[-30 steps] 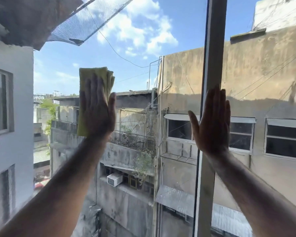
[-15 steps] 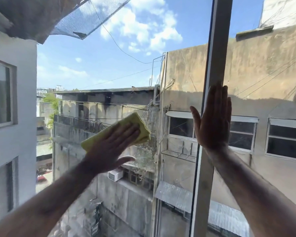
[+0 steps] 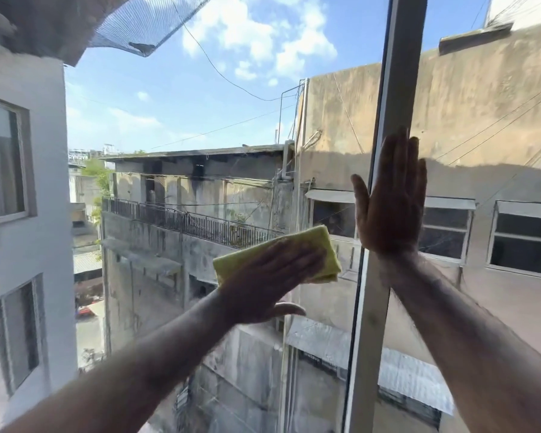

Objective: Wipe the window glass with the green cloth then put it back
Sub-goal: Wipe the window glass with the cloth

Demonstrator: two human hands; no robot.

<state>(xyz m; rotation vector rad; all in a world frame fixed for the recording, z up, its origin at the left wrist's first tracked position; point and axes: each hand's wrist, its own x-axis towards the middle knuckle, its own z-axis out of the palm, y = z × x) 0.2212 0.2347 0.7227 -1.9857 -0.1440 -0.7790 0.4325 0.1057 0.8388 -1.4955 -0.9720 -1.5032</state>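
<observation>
A folded yellow-green cloth is pressed flat against the window glass near the middle of the view. My left hand lies flat on top of it, fingers pointing right and hiding most of the cloth. My right hand is spread flat against the vertical window frame and the pane beside it, fingers up, holding nothing. The cloth's right edge sits just left of the frame, close to my right wrist.
The grey-white window frame runs top to bottom right of centre, splitting the glass into a left and a right pane. Through the glass are concrete buildings, a railed balcony, cables and sky. A net hangs outside at the top left.
My left hand has swept the cloth from the upper left of the pane down and to the right, turning from fingers-up to fingers-right. My right hand has stayed on the frame.
</observation>
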